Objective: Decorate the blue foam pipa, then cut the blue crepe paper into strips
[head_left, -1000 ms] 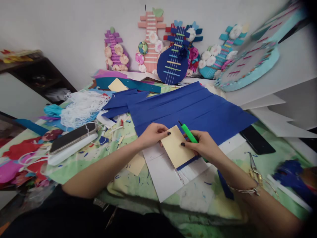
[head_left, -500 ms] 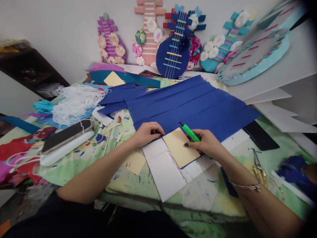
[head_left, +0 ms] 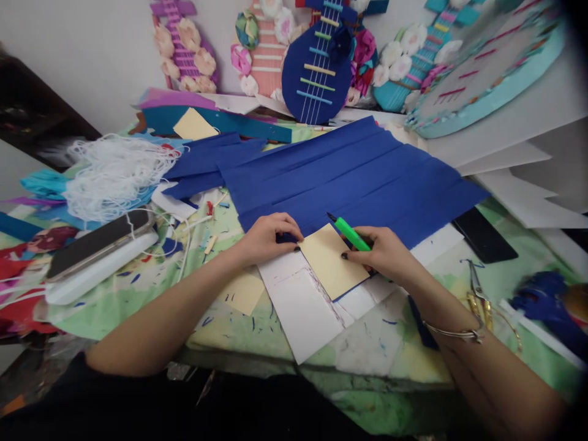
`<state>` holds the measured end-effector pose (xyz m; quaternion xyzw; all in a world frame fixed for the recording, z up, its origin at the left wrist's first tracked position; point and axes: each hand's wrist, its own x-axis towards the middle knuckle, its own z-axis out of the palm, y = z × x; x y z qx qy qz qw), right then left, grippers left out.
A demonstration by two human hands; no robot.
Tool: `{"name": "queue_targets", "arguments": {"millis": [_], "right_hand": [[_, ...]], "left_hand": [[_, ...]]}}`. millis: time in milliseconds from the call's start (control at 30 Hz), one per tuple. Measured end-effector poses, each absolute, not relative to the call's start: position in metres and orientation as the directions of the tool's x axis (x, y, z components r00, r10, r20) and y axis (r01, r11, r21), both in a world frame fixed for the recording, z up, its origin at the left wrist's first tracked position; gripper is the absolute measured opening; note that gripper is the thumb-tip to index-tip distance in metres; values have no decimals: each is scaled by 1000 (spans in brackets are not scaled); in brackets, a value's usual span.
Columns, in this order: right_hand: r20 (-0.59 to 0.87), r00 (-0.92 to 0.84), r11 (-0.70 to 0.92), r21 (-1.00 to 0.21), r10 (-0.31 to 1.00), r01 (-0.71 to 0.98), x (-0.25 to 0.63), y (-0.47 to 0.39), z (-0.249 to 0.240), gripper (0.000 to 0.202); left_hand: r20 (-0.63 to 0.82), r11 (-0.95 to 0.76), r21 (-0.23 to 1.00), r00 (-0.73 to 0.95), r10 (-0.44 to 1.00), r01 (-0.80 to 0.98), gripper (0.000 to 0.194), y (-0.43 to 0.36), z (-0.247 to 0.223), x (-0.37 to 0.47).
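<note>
A pale yellow square card (head_left: 334, 263) lies over blue paper that peeks out along its lower edge. My left hand (head_left: 269, 237) is closed, thumb and forefinger meeting at the card's left corner. In my right hand (head_left: 383, 252) is a green marker (head_left: 351, 234), its dark tip pointing up and left, while the thumb presses on the card's right side. Beneath the card lies white paper (head_left: 294, 312) with dark reddish streaks. Just beyond both hands spreads a large creased sheet of blue paper (head_left: 331, 177).
Scissors (head_left: 478, 291) and a dark flat slab (head_left: 484, 236) lie to the right. Leftward are a phone (head_left: 101, 242) on a white case, tangled white string (head_left: 119, 174) and paper scraps. Decorated paper instruments, including a blue lute (head_left: 316, 76), lean against the wall.
The view has tilted down and shifted slightly. My left thumb and forefinger have come together at the card's corner. The marker stays in my right hand, its thumb still on the card.
</note>
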<state>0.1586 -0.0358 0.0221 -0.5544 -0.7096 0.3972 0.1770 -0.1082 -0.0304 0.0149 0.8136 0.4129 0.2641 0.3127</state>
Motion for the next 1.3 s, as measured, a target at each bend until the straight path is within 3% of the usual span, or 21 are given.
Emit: {"name": "queue_targets", "arguments": {"millis": [433,867,1300], "right_hand": [[-203,-351,61,-787,914,614,162,-36,19,30],[-198,-381,72,-806,903,588,163,-35,17,28],[-190,-363,103,-751,912,652,159,-37,25,20]], "left_hand": [[225,-525,649,521,823,550,9,-32,12,-105],[226,-523,653,519,824,547,8,-33,11,-106],[196,-497,664,512,837,559,9,-33,13,-105]]}}
